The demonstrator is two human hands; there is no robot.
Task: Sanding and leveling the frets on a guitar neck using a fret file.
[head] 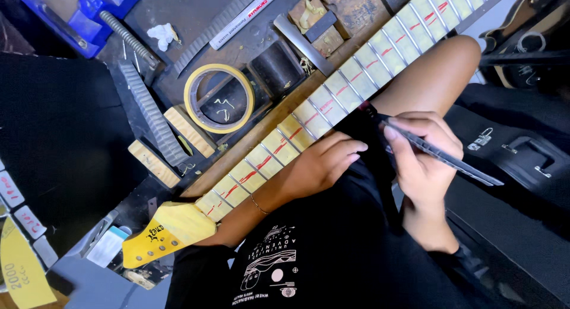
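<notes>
A guitar neck lies diagonally across the bench, its fretboard covered in pale tape strips with red marks between metal frets. Its yellow headstock points to the lower left. My left hand rests on the near edge of the neck around its middle, fingers together and flat, holding nothing. My right hand grips a slim dark file-like tool. The tool's tip sits close to the neck's edge, just right of my left fingertips. My bare knee is under the neck's far part.
A yellow tape roll lies left of the neck, beside wooden blocks and a ridged grey bar. A blue vise and a white marker are at the back. A black case lies right.
</notes>
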